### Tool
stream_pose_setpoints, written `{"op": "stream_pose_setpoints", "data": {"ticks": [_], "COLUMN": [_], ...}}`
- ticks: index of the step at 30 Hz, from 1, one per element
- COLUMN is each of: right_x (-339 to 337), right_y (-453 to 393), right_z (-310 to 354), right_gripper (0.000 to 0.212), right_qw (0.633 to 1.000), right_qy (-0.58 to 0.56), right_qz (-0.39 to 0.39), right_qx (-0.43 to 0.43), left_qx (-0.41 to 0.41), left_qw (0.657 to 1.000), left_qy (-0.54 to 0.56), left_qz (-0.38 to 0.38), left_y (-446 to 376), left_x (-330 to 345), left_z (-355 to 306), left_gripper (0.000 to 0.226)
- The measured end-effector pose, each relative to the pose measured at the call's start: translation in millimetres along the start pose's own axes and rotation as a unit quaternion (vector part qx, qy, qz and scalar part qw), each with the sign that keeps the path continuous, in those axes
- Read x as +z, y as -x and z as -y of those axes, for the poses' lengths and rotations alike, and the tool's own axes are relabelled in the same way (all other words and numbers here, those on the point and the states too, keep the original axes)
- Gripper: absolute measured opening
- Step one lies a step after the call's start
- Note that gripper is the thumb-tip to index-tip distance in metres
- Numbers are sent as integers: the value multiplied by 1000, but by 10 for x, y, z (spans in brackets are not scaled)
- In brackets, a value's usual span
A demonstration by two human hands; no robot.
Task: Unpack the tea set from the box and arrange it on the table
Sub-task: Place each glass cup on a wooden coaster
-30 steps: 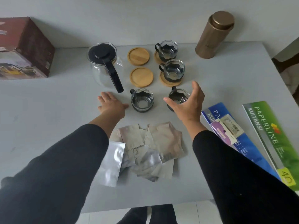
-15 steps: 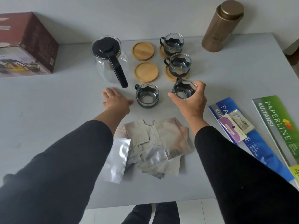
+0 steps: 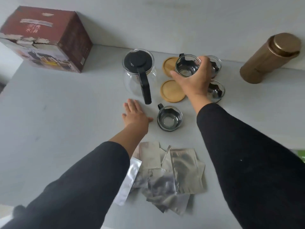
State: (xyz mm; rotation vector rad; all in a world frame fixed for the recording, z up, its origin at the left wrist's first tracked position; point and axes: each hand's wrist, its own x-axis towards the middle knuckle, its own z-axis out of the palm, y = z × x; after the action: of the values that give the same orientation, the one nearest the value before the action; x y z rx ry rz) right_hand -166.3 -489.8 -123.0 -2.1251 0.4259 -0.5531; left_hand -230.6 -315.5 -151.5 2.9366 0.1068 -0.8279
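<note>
Since half a second ago, the right hand (image 3: 194,80) has lifted its glass cup (image 3: 187,66) from the table (image 3: 66,113) to above the far wooden coaster (image 3: 168,64), upper centre. Left to right: box (image 3: 47,40) upper left, teapot (image 3: 138,70), left hand (image 3: 134,115) spread flat on the table, second cup (image 3: 170,118) just beside it, right hand's fingers curled round the raised cup.

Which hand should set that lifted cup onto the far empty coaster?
Right hand: it already grips the cup just above that coaster. The left hand lies flat on the table.
</note>
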Motion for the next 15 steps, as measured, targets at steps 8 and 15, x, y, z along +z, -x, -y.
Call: {"op": "stream_pose_setpoints", "data": {"ticks": [8, 15], "right_x": [430, 499], "right_y": [-455, -541], "right_z": [-50, -142], "right_gripper": [85, 85], "right_qw": [996, 990], "right_qy": [26, 31], "right_qz": [81, 137], "right_qx": [19, 24], "left_qx": [-20, -26], "left_qw": [999, 998], "left_qy": [-27, -43], "left_qz": [28, 39], "left_y": [-55, -52], "left_x": [-24, -28], "left_z": [-66, -75], "left_gripper": [86, 86]}}
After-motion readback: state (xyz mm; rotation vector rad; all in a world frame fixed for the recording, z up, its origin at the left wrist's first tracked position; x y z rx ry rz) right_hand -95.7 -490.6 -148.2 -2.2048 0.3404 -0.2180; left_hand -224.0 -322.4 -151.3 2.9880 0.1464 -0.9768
